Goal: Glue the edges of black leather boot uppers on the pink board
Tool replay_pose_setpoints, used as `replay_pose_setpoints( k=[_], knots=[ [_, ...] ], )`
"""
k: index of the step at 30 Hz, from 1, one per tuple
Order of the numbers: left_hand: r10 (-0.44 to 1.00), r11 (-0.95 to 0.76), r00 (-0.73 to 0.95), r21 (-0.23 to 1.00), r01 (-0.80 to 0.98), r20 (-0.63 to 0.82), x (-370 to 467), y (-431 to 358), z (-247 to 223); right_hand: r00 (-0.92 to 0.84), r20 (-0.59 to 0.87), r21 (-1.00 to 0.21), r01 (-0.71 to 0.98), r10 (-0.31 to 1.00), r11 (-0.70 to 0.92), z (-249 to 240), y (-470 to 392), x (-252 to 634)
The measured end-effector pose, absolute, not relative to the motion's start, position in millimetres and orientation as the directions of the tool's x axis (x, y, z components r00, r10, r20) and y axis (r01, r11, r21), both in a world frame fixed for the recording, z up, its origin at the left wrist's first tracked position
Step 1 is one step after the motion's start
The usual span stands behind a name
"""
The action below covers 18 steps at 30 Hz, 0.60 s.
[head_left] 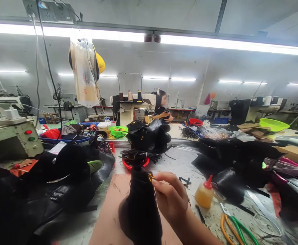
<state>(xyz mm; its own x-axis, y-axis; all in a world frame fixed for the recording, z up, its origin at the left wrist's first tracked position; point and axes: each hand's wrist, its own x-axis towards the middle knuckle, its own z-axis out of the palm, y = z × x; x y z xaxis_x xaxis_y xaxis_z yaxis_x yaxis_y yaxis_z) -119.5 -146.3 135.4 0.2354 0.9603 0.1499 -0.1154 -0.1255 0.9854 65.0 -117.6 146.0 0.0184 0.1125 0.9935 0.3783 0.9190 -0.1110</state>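
My right hand comes in from the lower right, thumb and forefinger pinched on a small gold-coloured buckle. The buckle lies against the upper right edge of a dark black workpiece, perhaps a shoe upper, standing tall over a pinkish board. My left hand does not show. Just beyond the workpiece, black straps lie across a red bowl. Right of my hand stand a glue bottle with a red cap and scissors with orange and green handles.
Black leather pieces crowd the left, and more black pieces pile up on the right. Further black items sit at the back. A plastic bag hangs above. Across the room a person sits by a sewing machine.
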Motion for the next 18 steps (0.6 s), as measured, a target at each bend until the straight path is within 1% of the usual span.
replay_pose_setpoints(
  k=[2,4,6,7,8,9,11,12,13,15,16,18],
  knots=[
    [0.962,-0.179,0.192,0.98,-0.083,0.192,-131.8,-170.8,139.7,-0.003,0.992,-0.119,0.329,0.127,0.937,142.3,-120.2,63.2],
    [0.958,-0.27,0.105,0.962,0.03,0.266,-135.7,-180.7,150.6,-0.003,0.992,-0.118,0.291,0.124,0.949,138.8,-125.1,59.9],
    [0.909,-0.41,0.069,0.858,0.309,0.41,-132.2,-176.1,163.0,-0.019,0.993,-0.108,0.262,0.117,0.959,136.4,-131.6,58.1],
    [0.888,-0.456,0.137,0.799,0.392,0.44,-129.1,-170.3,168.1,-0.044,0.99,-0.117,0.23,0.131,0.966,136.2,-134.9,58.6],
    [0.866,-0.5,0.231,0.754,0.427,0.444,-125.9,-163.9,171.7,-0.068,0.984,-0.152,0.176,0.166,0.973,137.0,-137.6,60.2],
    [0.836,-0.546,0.324,0.731,0.41,0.443,-123.2,-157.8,173.7,-0.091,0.971,-0.21,0.106,0.22,0.972,138.9,-139.5,63.0],
    [0.757,-0.621,0.477,0.718,0.314,0.446,-119.8,-149.5,173.8,-0.164,0.919,-0.368,-0.029,0.359,0.929,146.2,-140.1,70.8],
    [0.725,-0.641,0.518,0.72,0.266,0.454,-119.1,-147.7,172.4,-0.245,0.878,-0.438,-0.064,0.412,0.897,151.2,-138.7,74.9],
    [0.708,-0.649,0.537,0.723,0.236,0.46,-118.8,-147.5,170.7,-0.357,0.825,-0.491,-0.069,0.438,0.869,156.7,-136.6,78.7],
    [0.71,-0.647,0.53,0.727,0.23,0.463,-118.8,-150.0,167.3,-0.596,0.688,-0.536,-0.031,0.415,0.844,167.2,-131.2,84.0],
    [0.72,-0.644,0.514,0.725,0.244,0.467,-118.9,-152.1,166.0,-0.675,0.626,-0.544,-0.02,0.39,0.839,171.1,-128.6,85.5],
    [0.74,-0.637,0.484,0.717,0.283,0.467,-118.9,-157.0,164.4,-0.737,0.575,-0.561,-0.039,0.356,0.827,174.7,-124.2,86.5]
  ],
)
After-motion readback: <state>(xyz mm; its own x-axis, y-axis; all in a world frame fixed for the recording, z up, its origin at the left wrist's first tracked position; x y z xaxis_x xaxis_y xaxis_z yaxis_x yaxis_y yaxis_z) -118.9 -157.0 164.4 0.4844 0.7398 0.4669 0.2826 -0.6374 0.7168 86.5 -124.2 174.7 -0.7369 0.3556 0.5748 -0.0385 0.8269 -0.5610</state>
